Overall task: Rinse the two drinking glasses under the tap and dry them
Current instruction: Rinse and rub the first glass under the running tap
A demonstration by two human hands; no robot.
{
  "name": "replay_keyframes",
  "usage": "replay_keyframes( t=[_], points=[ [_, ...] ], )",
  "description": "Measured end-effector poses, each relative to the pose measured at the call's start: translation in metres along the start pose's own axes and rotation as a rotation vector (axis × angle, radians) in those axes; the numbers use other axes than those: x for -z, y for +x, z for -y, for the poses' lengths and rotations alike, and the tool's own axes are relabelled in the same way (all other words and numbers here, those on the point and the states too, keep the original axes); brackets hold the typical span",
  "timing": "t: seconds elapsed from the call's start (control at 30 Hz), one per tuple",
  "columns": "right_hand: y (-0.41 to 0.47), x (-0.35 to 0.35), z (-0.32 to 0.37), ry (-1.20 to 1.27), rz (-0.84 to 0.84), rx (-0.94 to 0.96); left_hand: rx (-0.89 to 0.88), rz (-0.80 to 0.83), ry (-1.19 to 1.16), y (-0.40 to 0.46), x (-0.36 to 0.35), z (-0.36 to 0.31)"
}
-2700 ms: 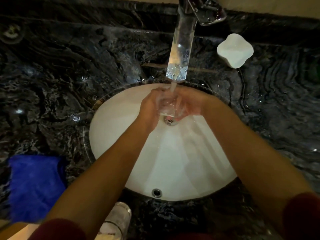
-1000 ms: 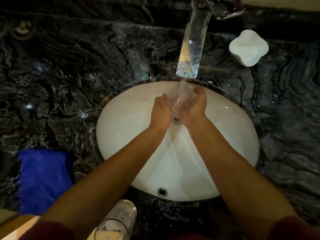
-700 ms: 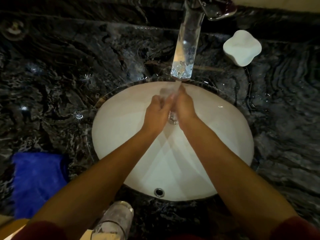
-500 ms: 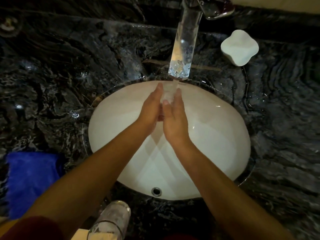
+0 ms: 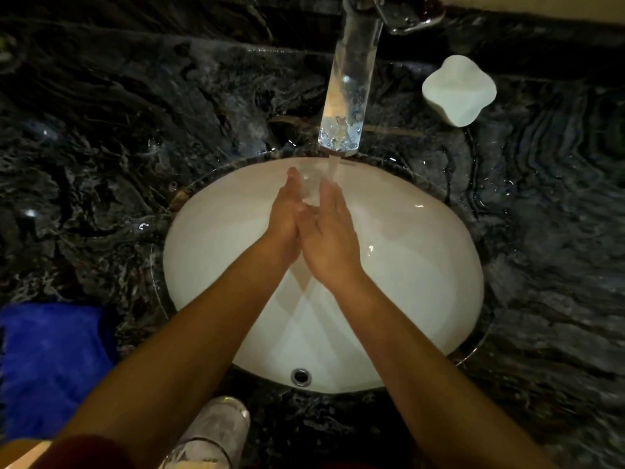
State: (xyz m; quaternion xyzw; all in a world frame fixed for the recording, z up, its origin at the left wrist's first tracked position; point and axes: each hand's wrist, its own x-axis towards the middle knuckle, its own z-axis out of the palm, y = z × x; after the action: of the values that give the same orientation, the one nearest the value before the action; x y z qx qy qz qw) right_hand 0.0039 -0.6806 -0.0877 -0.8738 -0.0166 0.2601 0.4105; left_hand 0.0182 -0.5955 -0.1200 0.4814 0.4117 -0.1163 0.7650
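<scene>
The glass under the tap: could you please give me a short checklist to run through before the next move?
1. Water running from the tap: ok.
2. Glass in the stream, over the sink: ok.
3. Left hand and right hand flank it, fingers straight: ok.
4. Firm grip: cannot tell.
5. Blue cloth on the counter for drying: ok.
6. Second glass rinsed: cannot tell.

Desk (image 5: 101, 137): dark veined stone, polished, wet. Basin (image 5: 422, 265): glossy white ceramic. Tap (image 5: 348, 89): shiny, clear-looking spout. Cloth (image 5: 50, 367): blue, fuzzy, matt. Glass (image 5: 211, 431): clear, wet.
</scene>
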Motion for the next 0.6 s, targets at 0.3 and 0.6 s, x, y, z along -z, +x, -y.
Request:
replay_keyframes(
  t=[0.3,0.6],
  points=[
    [0.059,0.035,-0.004,0.536,0.121,-0.349,0.067,0.131,-0.077,-0.013,-0.005,-0.011],
    [0.020,0.024,-0.012,0.416,0.094,-0.320,-0.046,-0.133,-0.091,0.004,-0.009,-0.006]
  ],
)
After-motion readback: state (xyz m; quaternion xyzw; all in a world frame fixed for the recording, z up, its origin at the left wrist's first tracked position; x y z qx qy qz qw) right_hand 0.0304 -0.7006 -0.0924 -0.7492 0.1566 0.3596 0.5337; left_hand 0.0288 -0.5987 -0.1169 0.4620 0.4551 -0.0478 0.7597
